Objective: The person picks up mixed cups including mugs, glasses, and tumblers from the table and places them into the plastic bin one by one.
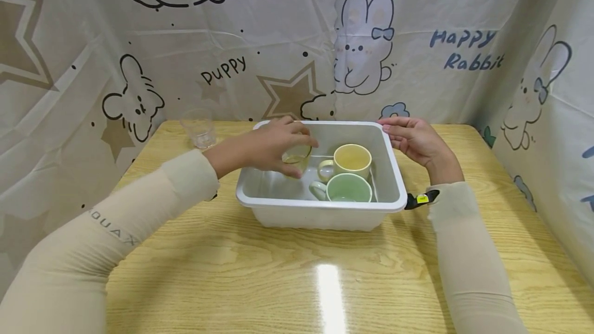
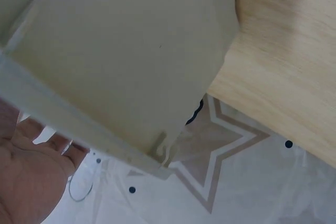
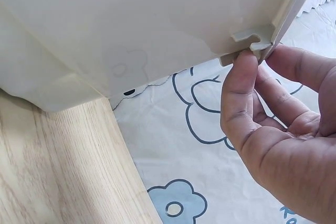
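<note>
A white plastic basin (image 1: 320, 215) stands on the wooden table. My left hand (image 1: 274, 146) grips a yellowish clear glass (image 1: 298, 161) at the left part of the basin, its lower end below the rim level in the head view. At the back right corner, my right hand (image 1: 417, 143) pinches the basin's rim; the right wrist view shows thumb and fingertips (image 3: 244, 69) on the lip. Inside the basin, a yellow mug (image 1: 355, 161) sits behind a green mug (image 1: 350, 189), both handles pointing left. In the left wrist view the basin wall (image 2: 131, 66) hides the glass.
A clear tumbler (image 1: 203, 135) stands at the table's back left corner. Printed curtains (image 1: 278, 30) hang close around the back and sides of the wooden table (image 1: 260, 282).
</note>
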`<control>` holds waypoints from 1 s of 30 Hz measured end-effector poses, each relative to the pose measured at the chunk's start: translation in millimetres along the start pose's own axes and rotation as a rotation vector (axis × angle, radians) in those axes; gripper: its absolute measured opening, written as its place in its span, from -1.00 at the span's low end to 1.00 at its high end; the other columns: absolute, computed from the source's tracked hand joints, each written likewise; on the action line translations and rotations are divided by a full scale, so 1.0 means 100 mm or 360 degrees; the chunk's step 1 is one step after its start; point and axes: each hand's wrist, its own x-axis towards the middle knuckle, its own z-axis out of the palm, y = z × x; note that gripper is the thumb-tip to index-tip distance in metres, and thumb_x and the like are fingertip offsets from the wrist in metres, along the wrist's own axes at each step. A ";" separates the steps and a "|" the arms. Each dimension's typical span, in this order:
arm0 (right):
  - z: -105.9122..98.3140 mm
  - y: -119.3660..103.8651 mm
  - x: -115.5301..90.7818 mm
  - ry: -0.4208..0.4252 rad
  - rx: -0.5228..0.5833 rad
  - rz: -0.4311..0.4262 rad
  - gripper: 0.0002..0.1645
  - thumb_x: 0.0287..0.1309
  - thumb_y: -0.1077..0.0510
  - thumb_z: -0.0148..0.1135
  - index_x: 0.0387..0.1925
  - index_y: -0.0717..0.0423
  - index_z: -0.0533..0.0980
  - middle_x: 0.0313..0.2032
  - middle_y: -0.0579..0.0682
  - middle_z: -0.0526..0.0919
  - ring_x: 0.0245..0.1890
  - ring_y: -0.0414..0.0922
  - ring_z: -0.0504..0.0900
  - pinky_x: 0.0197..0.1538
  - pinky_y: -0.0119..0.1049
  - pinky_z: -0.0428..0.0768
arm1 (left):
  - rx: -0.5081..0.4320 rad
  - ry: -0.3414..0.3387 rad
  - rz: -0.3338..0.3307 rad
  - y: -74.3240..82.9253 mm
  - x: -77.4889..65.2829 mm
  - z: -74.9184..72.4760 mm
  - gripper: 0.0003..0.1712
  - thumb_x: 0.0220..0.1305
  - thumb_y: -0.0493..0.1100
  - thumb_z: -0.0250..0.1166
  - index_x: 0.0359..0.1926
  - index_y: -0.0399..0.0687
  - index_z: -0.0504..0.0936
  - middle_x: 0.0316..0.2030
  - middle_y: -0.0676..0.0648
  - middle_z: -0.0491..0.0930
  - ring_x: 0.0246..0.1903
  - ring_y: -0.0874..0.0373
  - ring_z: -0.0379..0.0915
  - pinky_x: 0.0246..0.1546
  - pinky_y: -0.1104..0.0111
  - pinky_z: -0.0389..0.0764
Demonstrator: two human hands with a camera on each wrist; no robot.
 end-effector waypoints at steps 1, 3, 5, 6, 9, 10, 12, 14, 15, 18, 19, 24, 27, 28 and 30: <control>0.00 0.00 0.00 0.0001 0.0002 0.0001 -0.83 0.32 0.29 0.34 -0.09 0.20 0.72 -0.13 0.04 0.73 -0.21 -0.10 0.76 -0.09 -0.29 0.73 | 0.0001 -0.0018 0.0004 0.00 0.01 0.01 -0.19 0.15 0.24 0.52 0.35 0.08 0.52 0.28 -0.14 0.43 0.20 -0.15 0.30 0.22 -0.02 0.38; 0.00 0.00 0.00 0.0001 0.0000 -0.0005 -0.83 0.32 0.29 0.34 -0.09 0.21 0.72 -0.12 0.04 0.73 -0.21 -0.10 0.76 -0.09 -0.29 0.73 | 0.0000 -0.0046 0.0006 0.00 0.03 0.04 -0.18 0.14 0.23 0.53 0.35 0.06 0.51 0.28 -0.14 0.42 0.17 -0.16 0.31 0.18 0.00 0.42; -0.01 0.00 0.00 0.0000 -0.0004 -0.0010 -0.83 0.32 0.29 0.34 -0.08 0.21 0.72 -0.12 0.05 0.73 -0.21 -0.10 0.76 -0.09 -0.29 0.73 | -0.0018 -0.0064 0.0005 0.00 0.04 0.06 -0.17 0.13 0.20 0.54 0.35 0.04 0.50 0.28 -0.15 0.42 0.17 -0.16 0.31 0.18 0.01 0.41; -0.01 0.00 0.00 -0.0001 -0.0005 -0.0013 -0.82 0.32 0.29 0.33 -0.08 0.21 0.71 -0.12 0.05 0.73 -0.21 -0.10 0.76 -0.10 -0.29 0.73 | -0.0034 -0.0070 0.0006 0.00 0.05 0.08 -0.17 0.13 0.18 0.55 0.35 0.03 0.50 0.27 -0.16 0.41 0.19 -0.16 0.31 0.20 0.00 0.41; -0.01 0.00 0.00 -0.0002 -0.0001 -0.0013 -0.82 0.33 0.29 0.33 -0.08 0.21 0.72 -0.11 0.04 0.73 -0.21 -0.10 0.76 -0.09 -0.29 0.73 | -0.0059 -0.0076 0.0019 -0.01 0.06 0.11 -0.17 0.09 0.14 0.58 0.34 0.00 0.51 0.26 -0.17 0.42 0.24 -0.16 0.30 0.28 0.00 0.36; -0.01 0.00 -0.01 -0.0002 0.0002 -0.0012 -0.82 0.33 0.29 0.33 -0.08 0.21 0.72 -0.11 0.04 0.73 -0.21 -0.10 0.76 -0.09 -0.29 0.73 | -0.0057 -0.0081 0.0026 -0.01 0.06 0.12 -0.16 0.09 0.13 0.59 0.34 0.00 0.51 0.25 -0.17 0.43 0.26 -0.15 0.30 0.31 0.00 0.34; 0.00 0.00 -0.01 -0.0001 0.0007 -0.0010 -0.82 0.33 0.29 0.33 -0.08 0.21 0.72 -0.11 0.04 0.73 -0.20 -0.10 0.76 -0.09 -0.29 0.73 | -0.0056 -0.0088 0.0037 -0.01 0.07 0.15 -0.16 0.06 0.11 0.61 0.32 -0.02 0.52 0.25 -0.17 0.44 0.28 -0.15 0.30 0.34 0.00 0.31; 0.00 0.00 -0.01 0.0002 0.0009 -0.0008 -0.82 0.33 0.29 0.33 -0.08 0.21 0.72 -0.11 0.04 0.73 -0.20 -0.10 0.76 -0.09 -0.29 0.73 | -0.0048 -0.0102 0.0045 -0.02 0.07 0.18 -0.16 0.04 0.09 0.62 0.32 -0.01 0.53 0.25 -0.16 0.45 0.28 -0.13 0.30 0.34 0.00 0.31; 0.00 0.00 -0.01 0.0003 0.0009 -0.0007 -0.82 0.33 0.29 0.33 -0.08 0.21 0.72 -0.11 0.04 0.73 -0.20 -0.10 0.76 -0.09 -0.29 0.73 | -0.0044 -0.0113 0.0044 -0.02 0.08 0.19 -0.16 0.04 0.09 0.63 0.32 -0.01 0.53 0.25 -0.16 0.45 0.28 -0.13 0.30 0.35 0.00 0.30; 0.00 0.00 -0.01 0.0008 0.0006 -0.0003 -0.83 0.33 0.28 0.33 -0.09 0.20 0.73 -0.11 0.04 0.74 -0.20 -0.10 0.76 -0.09 -0.29 0.73 | -0.0034 -0.0143 0.0044 -0.03 0.09 0.23 -0.15 0.02 0.06 0.64 0.32 0.00 0.53 0.26 -0.15 0.46 0.29 -0.13 0.30 0.35 0.01 0.31; 0.01 0.00 -0.01 0.0011 0.0005 -0.0001 -0.83 0.33 0.29 0.33 -0.09 0.19 0.73 -0.11 0.04 0.74 -0.21 -0.10 0.77 -0.09 -0.29 0.73 | -0.0031 -0.0156 0.0043 -0.03 0.09 0.23 -0.15 0.01 0.05 0.65 0.33 0.00 0.53 0.27 -0.15 0.45 0.29 -0.13 0.30 0.35 0.02 0.31; 0.00 0.01 -0.01 0.0017 0.0007 0.0002 -0.82 0.32 0.28 0.34 -0.08 0.20 0.73 -0.11 0.05 0.74 -0.20 -0.09 0.77 -0.09 -0.28 0.73 | -0.0025 -0.0205 0.0032 -0.04 0.11 0.25 -0.13 0.01 0.01 0.65 0.34 -0.01 0.52 0.31 -0.16 0.42 0.34 -0.13 0.27 0.39 0.04 0.29; -0.01 0.01 -0.01 0.0014 0.0009 0.0001 -0.82 0.31 0.28 0.35 -0.08 0.21 0.72 -0.11 0.04 0.74 -0.20 -0.09 0.77 -0.09 -0.28 0.73 | -0.0017 -0.0215 0.0041 -0.05 0.11 0.26 -0.13 0.01 -0.01 0.65 0.34 -0.01 0.51 0.33 -0.16 0.41 0.36 -0.13 0.25 0.40 0.04 0.29; -0.01 0.01 -0.01 0.0013 0.0010 0.0001 -0.82 0.31 0.28 0.35 -0.08 0.21 0.72 -0.11 0.05 0.74 -0.20 -0.09 0.77 -0.09 -0.28 0.73 | -0.0012 -0.0214 0.0048 -0.05 0.11 0.26 -0.13 0.00 -0.01 0.66 0.34 -0.02 0.51 0.33 -0.16 0.41 0.36 -0.13 0.25 0.40 0.03 0.29; -0.01 0.00 -0.01 0.0009 0.0013 -0.0002 -0.82 0.31 0.29 0.35 -0.08 0.21 0.72 -0.12 0.05 0.74 -0.20 -0.09 0.77 -0.09 -0.28 0.73 | -0.0003 -0.0217 0.0056 -0.06 0.12 0.27 -0.14 0.00 -0.03 0.66 0.33 -0.03 0.52 0.33 -0.16 0.41 0.36 -0.13 0.25 0.40 0.03 0.29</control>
